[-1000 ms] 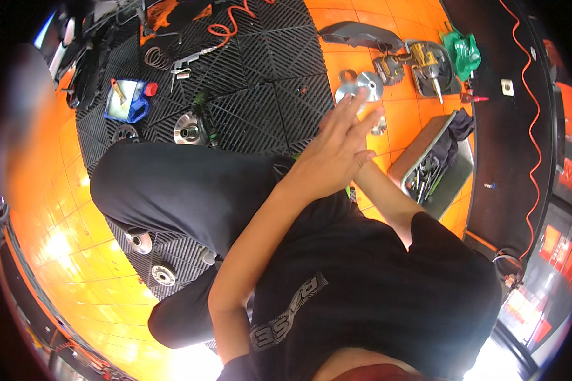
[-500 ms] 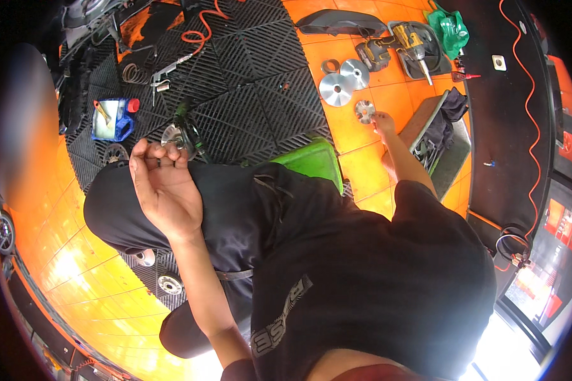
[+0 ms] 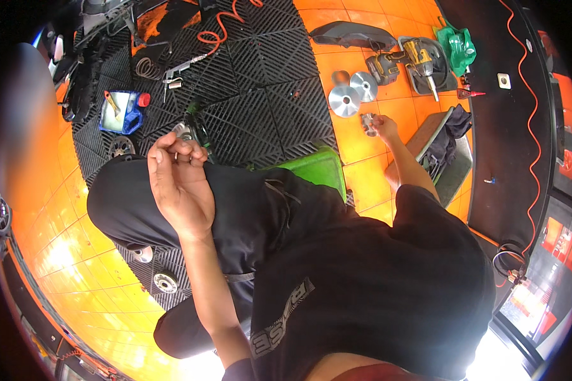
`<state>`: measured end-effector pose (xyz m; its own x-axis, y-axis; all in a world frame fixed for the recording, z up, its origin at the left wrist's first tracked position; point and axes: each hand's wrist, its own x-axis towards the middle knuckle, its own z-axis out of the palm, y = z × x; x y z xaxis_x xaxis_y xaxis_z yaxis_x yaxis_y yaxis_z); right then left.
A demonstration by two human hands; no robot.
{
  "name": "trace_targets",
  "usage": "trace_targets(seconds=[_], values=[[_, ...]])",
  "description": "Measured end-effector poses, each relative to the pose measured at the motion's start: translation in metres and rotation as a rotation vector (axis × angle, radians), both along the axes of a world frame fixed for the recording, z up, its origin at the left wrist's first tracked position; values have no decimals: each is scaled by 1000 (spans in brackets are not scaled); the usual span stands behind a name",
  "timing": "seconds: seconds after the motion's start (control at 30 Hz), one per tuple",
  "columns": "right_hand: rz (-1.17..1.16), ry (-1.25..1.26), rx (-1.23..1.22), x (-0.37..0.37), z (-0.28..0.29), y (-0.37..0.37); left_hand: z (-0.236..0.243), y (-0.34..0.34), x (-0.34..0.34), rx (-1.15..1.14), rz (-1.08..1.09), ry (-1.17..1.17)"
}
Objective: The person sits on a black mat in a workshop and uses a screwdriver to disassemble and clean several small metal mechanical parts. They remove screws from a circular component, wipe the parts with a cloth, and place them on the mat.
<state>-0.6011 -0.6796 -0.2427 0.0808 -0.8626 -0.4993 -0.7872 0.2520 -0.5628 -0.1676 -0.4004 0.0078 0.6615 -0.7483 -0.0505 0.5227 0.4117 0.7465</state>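
Note:
At the right, my right hand (image 3: 385, 127) pinches a small round slotted metal plate (image 3: 367, 124) by its edge; the plate is tilted. Just beyond it, two shiny metal pulley discs (image 3: 344, 101) lie on the orange tiles, partly overlapping, beside a metal ring (image 3: 340, 77). My left hand (image 3: 185, 190) is held palm up over my leg, its fingers loosely curled and apart, with nothing visible in it. Behind its fingertips a shiny metal part (image 3: 182, 131) shows, partly hidden, beside a dark green bottle-like object (image 3: 198, 127).
A blue-and-white container (image 3: 122, 114) with a brush on it, an air gun (image 3: 183, 68) and a spring (image 3: 147, 67) lie on the black mat (image 3: 260, 82). A yellow impact driver (image 3: 418, 60) rests far right. Nearer are a green tray (image 3: 314, 170) and a grey bin (image 3: 457, 168).
My right hand has tilted the slotted plate from face-up to nearly edge-on. The view has shifted slightly. My left hand's fingers are curled a little more.

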Motion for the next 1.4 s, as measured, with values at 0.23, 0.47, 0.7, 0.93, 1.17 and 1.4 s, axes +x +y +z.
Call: trace_targets(seconds=[0.23,0.47,0.7,0.93,1.17,1.4], values=[[126,75,-114,-34,-35,-12,1,-3,-3,26,60,14],[127,62,-83,-48,-33,-15,0,-4,-2,3,46,22],[173,72,-68,-35,-23,-11,0,-4,-2,1,58,24],[107,-102,-102,-35,-24,-9,-1,-1,0,-6,7,6],[172,138,-223,-9,-7,-20,-1,-5,-1,-3,52,32],[422,469,-176,50,-7,-3,-5,-3,1,-9,61,31]])
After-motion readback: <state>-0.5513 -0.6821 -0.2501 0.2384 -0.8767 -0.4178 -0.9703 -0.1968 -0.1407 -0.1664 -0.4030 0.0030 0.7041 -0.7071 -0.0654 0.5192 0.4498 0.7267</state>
